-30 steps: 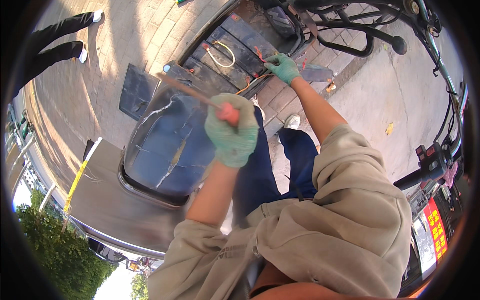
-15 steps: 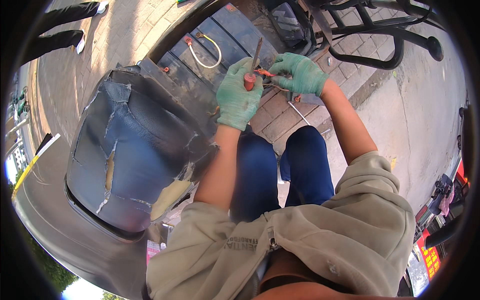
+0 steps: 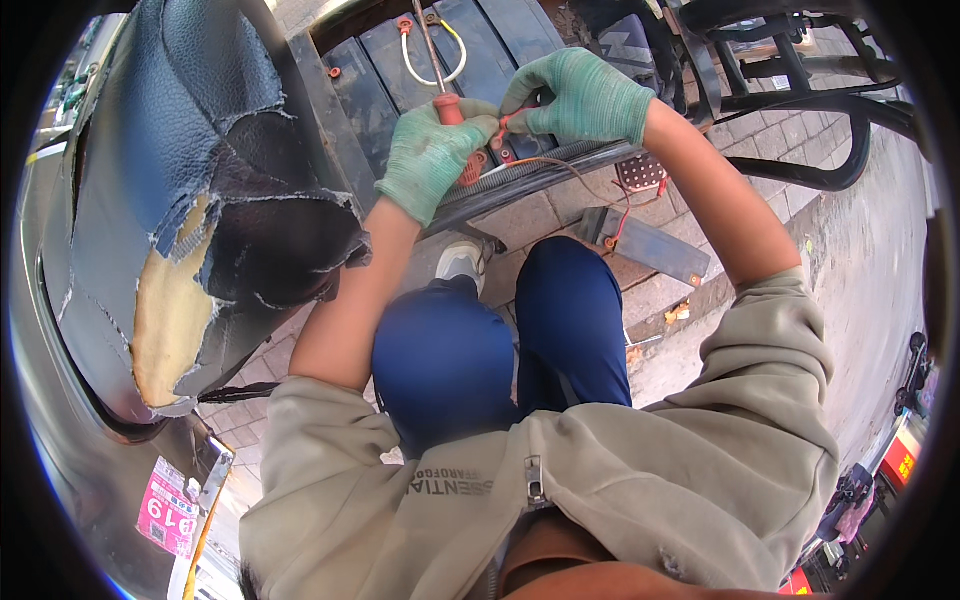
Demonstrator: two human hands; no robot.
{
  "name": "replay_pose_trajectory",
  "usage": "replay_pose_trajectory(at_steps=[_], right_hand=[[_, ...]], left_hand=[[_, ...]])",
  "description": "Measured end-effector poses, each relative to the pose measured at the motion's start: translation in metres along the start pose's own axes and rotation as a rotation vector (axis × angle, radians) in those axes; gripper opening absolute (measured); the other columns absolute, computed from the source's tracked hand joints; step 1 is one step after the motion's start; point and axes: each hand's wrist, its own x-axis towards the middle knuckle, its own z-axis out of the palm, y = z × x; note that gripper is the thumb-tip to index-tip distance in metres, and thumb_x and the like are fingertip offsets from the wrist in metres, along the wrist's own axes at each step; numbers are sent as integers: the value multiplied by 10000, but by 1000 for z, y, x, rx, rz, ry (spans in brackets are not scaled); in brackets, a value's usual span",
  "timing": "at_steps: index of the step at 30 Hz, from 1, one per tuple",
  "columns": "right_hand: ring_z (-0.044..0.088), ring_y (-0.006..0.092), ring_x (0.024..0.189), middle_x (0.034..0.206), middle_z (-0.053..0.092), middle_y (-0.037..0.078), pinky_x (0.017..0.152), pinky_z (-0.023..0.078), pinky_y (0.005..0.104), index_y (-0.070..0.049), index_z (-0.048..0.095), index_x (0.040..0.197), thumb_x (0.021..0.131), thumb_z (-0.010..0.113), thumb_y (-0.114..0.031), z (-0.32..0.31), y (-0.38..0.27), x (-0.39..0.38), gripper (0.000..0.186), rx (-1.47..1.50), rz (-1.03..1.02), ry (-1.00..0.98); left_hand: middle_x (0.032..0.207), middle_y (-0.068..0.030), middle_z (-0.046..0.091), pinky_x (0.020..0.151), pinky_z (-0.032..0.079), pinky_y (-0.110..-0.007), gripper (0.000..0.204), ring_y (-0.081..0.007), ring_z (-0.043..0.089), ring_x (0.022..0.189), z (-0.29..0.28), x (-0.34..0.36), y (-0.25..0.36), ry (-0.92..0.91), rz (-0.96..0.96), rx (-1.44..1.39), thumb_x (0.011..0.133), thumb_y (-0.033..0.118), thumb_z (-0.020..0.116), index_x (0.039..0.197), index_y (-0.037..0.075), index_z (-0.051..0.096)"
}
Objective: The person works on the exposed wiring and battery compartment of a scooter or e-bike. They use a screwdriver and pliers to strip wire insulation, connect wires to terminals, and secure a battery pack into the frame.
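My left hand (image 3: pixel 415 165), in a green knit glove, is closed around the red handle of a screwdriver (image 3: pixel 449 108). Its long shaft points away over a row of dark batteries (image 3: pixel 500 45). Close beside it, my gloved right hand (image 3: pixel 590 95) pinches the end of a red wire (image 3: pixel 506 127), its tip partly hidden by the fingers. Both hands are above the near edge of the battery compartment, where a red terminal (image 3: pixel 507 156) shows. A thin brown wire (image 3: pixel 570 166) runs rightward from there. A yellow and white cable (image 3: pixel 463 60) loops across the batteries.
On the left stands a torn black seat (image 3: pixel 150 150) with yellow foam exposed. A loose grey battery-like block (image 3: pixel 655 247) lies on the paving right of my knees, with a red wire on it. Black metal bars (image 3: pixel 800 165) are at the upper right.
The view has shifted, and both hands are now over the compartment's near edge. The screwdriver remains in my left hand, the red wire in my right. The loose block shows more fully.
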Motion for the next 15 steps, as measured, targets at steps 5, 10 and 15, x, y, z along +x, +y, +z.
replay_pose_trajectory(at_steps=[5,10,15], right_hand=[[713,214,789,855,758,106,778,554,334,-55,780,956,827,778,-187,9,4,14,185,-23,17,-146],[699,236,804,870,751,105,815,542,332,-61,775,947,819,769,-147,31,18,22,155,-177,-14,-181],[702,256,856,912,735,116,833,540,355,-65,782,924,810,765,-156,42,25,23,146,-78,130,-151]], left_hand=[[962,-123,750,694,576,-268,264,-145,708,784,-10,-1,1,-49,33,248,861,100,740,1078,-49,723],[901,-101,729,645,562,-270,240,-137,674,699,-16,0,-4,-50,-73,334,862,100,713,1046,-52,721],[785,-78,669,531,528,-304,269,-138,623,602,-16,4,2,-104,-164,550,859,159,720,1070,-9,703]])
